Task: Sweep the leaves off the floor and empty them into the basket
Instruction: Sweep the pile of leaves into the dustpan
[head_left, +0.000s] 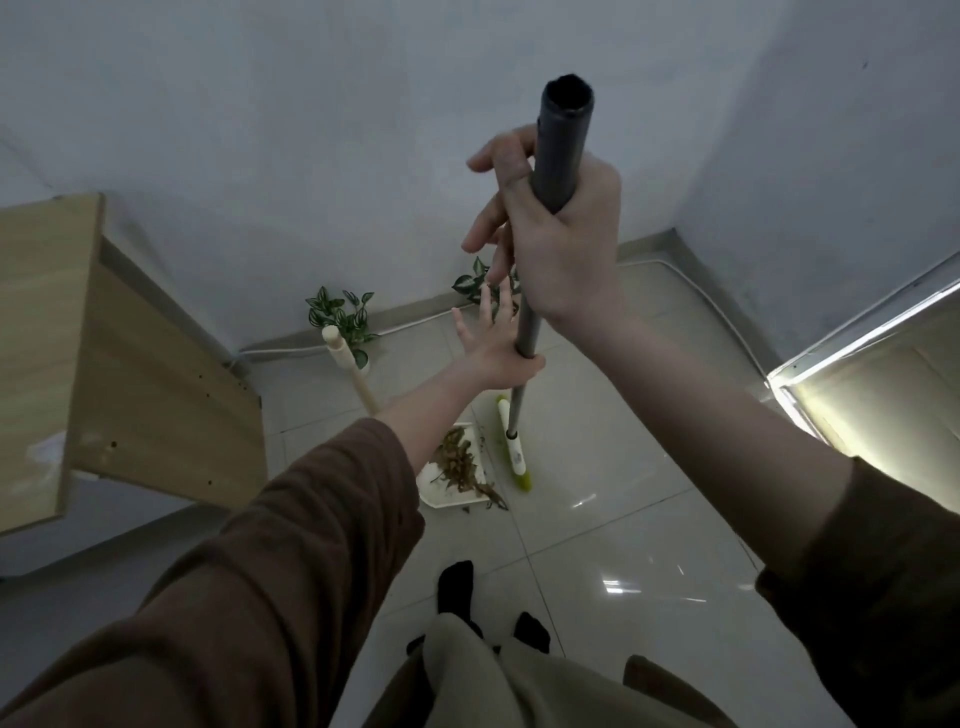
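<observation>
Saw open tiled floor (623, 519) from 3 to 6 o'clock, hemmed by bench (104, 338) edge at 9, wall (311, 156) at 12. Clasped the broom (529, 327) pole high with the right hand (566, 244), fingers half loosened. Hooked it lower with the thumb of the left hand (493, 353), fingers splayed. Found dry leaves (460, 462) heaped in the white dustpan (431, 475), centre, beside the broom head.

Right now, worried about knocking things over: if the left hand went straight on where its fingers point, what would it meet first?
Probably the plant by the wall, right beyond the left hand's fingers; depth is unclear, so the gap between them cannot be judged.
</observation>
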